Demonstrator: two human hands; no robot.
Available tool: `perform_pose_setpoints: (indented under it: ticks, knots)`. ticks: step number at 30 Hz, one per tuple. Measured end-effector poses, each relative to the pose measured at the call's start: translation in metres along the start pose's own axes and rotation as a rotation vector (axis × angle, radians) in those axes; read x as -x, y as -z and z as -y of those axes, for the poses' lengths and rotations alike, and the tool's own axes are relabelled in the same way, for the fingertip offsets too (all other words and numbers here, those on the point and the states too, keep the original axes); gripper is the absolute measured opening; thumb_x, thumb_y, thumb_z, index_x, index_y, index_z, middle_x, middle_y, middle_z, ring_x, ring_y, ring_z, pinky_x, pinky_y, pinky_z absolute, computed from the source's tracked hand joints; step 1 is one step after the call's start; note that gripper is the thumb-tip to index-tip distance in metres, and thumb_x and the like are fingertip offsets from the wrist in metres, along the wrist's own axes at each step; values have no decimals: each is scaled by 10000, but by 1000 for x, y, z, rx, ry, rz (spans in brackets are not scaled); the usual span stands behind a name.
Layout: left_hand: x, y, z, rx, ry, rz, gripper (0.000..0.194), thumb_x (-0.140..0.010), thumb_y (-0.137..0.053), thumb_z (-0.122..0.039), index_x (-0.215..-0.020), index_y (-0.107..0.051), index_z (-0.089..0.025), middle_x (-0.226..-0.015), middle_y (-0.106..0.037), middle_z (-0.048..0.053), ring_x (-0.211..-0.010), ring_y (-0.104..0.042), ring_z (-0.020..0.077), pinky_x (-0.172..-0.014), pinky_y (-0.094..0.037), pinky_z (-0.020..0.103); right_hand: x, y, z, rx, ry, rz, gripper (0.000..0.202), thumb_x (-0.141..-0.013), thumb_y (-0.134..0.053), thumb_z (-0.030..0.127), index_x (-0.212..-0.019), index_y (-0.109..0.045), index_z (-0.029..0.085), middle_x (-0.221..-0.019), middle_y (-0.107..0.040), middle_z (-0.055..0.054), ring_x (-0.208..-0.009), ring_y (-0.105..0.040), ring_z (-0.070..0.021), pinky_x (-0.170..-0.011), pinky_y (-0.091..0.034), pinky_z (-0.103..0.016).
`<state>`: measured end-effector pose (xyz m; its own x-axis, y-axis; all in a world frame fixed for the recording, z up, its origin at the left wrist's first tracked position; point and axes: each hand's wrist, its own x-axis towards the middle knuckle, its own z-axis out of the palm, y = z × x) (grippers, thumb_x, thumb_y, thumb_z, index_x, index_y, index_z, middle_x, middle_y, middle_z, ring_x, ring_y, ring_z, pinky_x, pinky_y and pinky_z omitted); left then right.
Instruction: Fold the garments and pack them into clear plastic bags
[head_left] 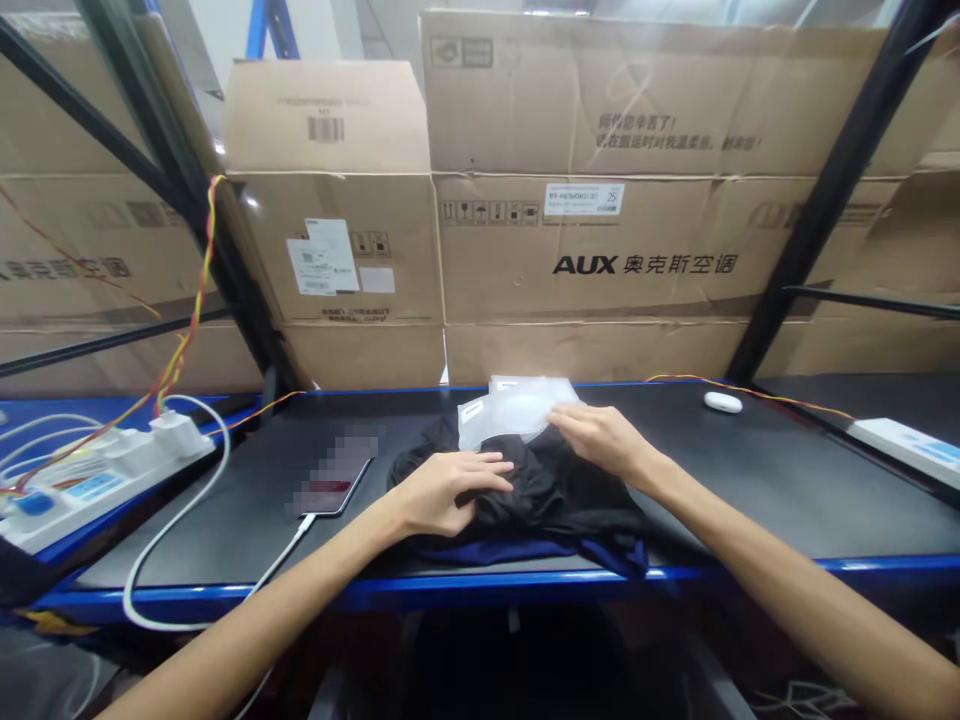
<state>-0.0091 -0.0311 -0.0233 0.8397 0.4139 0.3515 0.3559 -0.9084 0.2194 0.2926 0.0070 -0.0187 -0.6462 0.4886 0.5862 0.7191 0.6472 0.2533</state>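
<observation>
A crumpled heap of black cloth [585,505] lies near the front edge of the dark tabletop, with dark blue fabric [495,551] showing along its lower side. My left hand [442,492] rests over the heap's left part, fingers stretched out and thumb apart. Whitish translucent plastic bags [501,413] with small white labels overlap at the back of the cloth. At their right edge, my right hand [604,437] has its fingertips pinched together on a bag. The cloth partly covers the bags' lower edge.
A phone [339,488] on a white cable lies to the left. Power strips [97,480] crowd the far left, and another strip [911,448] sits at the right. A small white case [722,402] is near the back. Large cardboard boxes [585,290] stand behind, between black posts.
</observation>
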Motion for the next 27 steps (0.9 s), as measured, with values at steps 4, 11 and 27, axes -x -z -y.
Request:
perform_pose_setpoints:
  ticks: [4,11,27]
  knots:
    - [0,0,1,9,17,2,621,-678,-471,-10,-1219,-656,-253,-1401,-581,7,-1333,-515,203,-1125,-434,377,-6,-12,-31,-21,-183,91,292,-928,-501,92,-1113,-711,175,-1168,-734,-87,-1009,-712,-202,-855,-553,-272]
    - [-3,1,-2,56,94,-35,620,-725,-540,-51,-1311,-594,-249,-1368,-613,17,-1299,-548,191,-1116,-434,333,5,-35,-66,-24,-370,130,293,-909,-521,136,-1080,-751,197,-1078,-764,-75,-963,-735,-244,-858,-564,-322]
    - [-74,0,-33,-435,384,-68,308,-897,-543,-277,-1186,-628,-208,-1020,-746,92,-871,-725,265,-735,-553,328,25,-6,-45,-292,-276,35,302,-921,-506,272,-1100,-736,191,-1117,-748,-93,-1066,-687,-261,-966,-532,-411]
